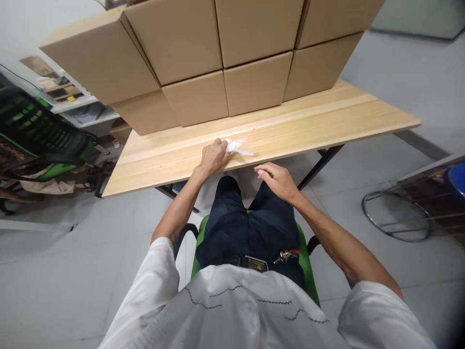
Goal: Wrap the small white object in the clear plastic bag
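On the wooden table [327, 118], close to its front edge, my left hand [215, 156] is closed on a crumpled white, partly see-through wad [238, 145]. Whether it is tissue or thin plastic I cannot tell. The wad sticks out to the right of my fingers, with a thin tail lying on the tabletop. My right hand [276, 180] hovers just in front of the table edge, above my right knee. Its fingers are curled and drawn together, and nothing shows in them. The right hand is apart from the wad.
Stacked cardboard boxes [196, 97] stand along the table's back. I sit on a green chair [308, 271]. A person's legs and a dark mesh chair [43, 126] are at the left, near white shelves [87, 109]. A stool with a metal ring [395, 237] stands at the right.
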{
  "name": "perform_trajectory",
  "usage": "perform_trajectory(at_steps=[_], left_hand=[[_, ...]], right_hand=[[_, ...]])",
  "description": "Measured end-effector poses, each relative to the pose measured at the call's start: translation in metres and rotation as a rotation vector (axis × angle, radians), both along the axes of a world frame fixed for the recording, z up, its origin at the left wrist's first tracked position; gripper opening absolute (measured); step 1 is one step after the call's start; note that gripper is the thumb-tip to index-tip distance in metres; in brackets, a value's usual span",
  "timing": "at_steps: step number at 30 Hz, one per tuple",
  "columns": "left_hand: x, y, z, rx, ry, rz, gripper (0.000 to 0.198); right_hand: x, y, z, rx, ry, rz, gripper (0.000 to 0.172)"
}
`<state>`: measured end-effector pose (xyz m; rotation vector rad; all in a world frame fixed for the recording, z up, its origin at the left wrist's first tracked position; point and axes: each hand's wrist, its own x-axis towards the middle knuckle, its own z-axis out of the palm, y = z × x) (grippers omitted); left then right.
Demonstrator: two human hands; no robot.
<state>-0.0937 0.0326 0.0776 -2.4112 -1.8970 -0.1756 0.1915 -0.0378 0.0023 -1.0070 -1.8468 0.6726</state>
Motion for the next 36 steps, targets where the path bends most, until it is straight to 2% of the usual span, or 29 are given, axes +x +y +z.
perform_trajectory(at_steps=[5,10,15,18,23,25,30,32,36], left_hand=[[-0.002,-0.003,-0.003,0.025,0.009,-0.081,0.046],[-0.013,-0.006,0.004,0.009,-0.045,-0.198,0.068],[-0.028,-0.005,0.013,-0.009,-0.095,-0.193,0.083],[-0.033,-0.004,0.018,0.001,-0.118,-0.173,0.079],[-0.031,-0.002,0.021,0.031,-0.17,-0.18,0.065],[-0.029,0.0,0.02,0.044,-0.196,-0.176,0.062],[-0.027,0.011,0.02,0.057,-0.279,-0.189,0.059],[-0.028,0.014,0.023,0.046,-0.323,-0.218,0.061],[-0.029,0.015,0.035,0.015,-0.327,-0.261,0.063]], right_hand=[[0.005,0.002,0.004,-0.006,0.011,-0.017,0.034],[0.01,0.01,0.005,-0.031,0.079,-0.065,0.034],[0.002,0.021,0.009,0.015,0.083,-0.109,0.035],[-0.009,0.029,0.013,0.043,0.085,-0.115,0.04],[-0.037,0.045,0.023,0.041,0.057,-0.08,0.064],[-0.049,0.049,0.024,0.047,-0.005,-0.059,0.063],[-0.073,0.047,0.021,0.031,-0.1,0.026,0.043],[-0.079,0.043,0.018,0.081,-0.136,0.09,0.044],[-0.085,0.043,0.011,0.184,-0.272,0.184,0.057]])
